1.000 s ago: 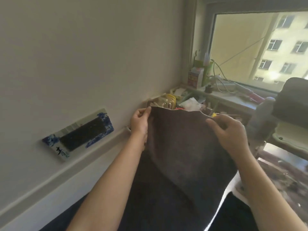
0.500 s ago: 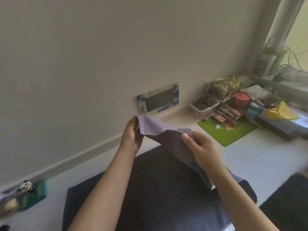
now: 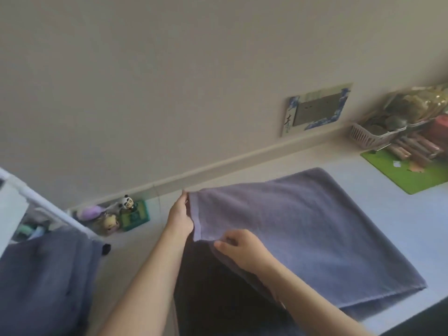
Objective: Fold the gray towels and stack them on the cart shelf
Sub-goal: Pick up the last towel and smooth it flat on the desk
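Fold step under way. Gray towel (image 3: 303,229) lies spread on the white tabletop (image 3: 412,214), just below the wall skirting. Left hand (image 3: 180,218) grip is pinched on the towel's far-left corner; right hand (image 3: 242,251) grip is pinched on the near-left corner, edge lifted. Next move, likely: carry that edge across the towel, corners matched. Another gray towel (image 3: 46,282) sits left of it, by the cart (image 3: 36,202).

Both bare forearms reach forward, left hand (image 3: 180,220) and right hand (image 3: 243,251) close together, fingers pinched.
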